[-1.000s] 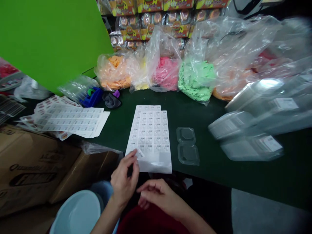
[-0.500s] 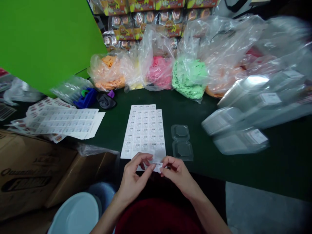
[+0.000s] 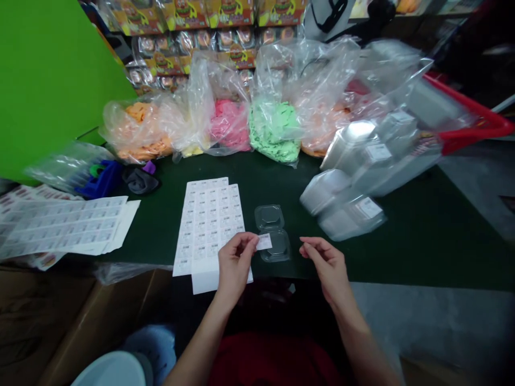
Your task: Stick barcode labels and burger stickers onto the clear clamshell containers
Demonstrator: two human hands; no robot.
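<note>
My left hand (image 3: pixel 235 262) pinches a small white sticker label (image 3: pixel 264 242) between thumb and fingers, just over the near edge of the green table. The label hangs beside a clear open clamshell case (image 3: pixel 272 232) lying on the table. A sheet of sticker labels (image 3: pixel 210 222) lies under and left of my left hand. My right hand (image 3: pixel 325 262) hovers to the right of the case, fingers curled with the tips pinched together; I cannot make out anything in them.
Clear bags of orange (image 3: pixel 137 131), pink (image 3: pixel 229 126) and green (image 3: pixel 276 131) pieces line the back of the table (image 3: pixel 422 236). Stacks of clear cases (image 3: pixel 354 182) sit at right. More label sheets (image 3: pixel 68 225) lie at left. Cardboard boxes (image 3: pixel 60 316) stand below left.
The left hand peeled a label off the sheet, both hands met on it, and now the left holds it alone beside the case while the right has drawn away to the right.
</note>
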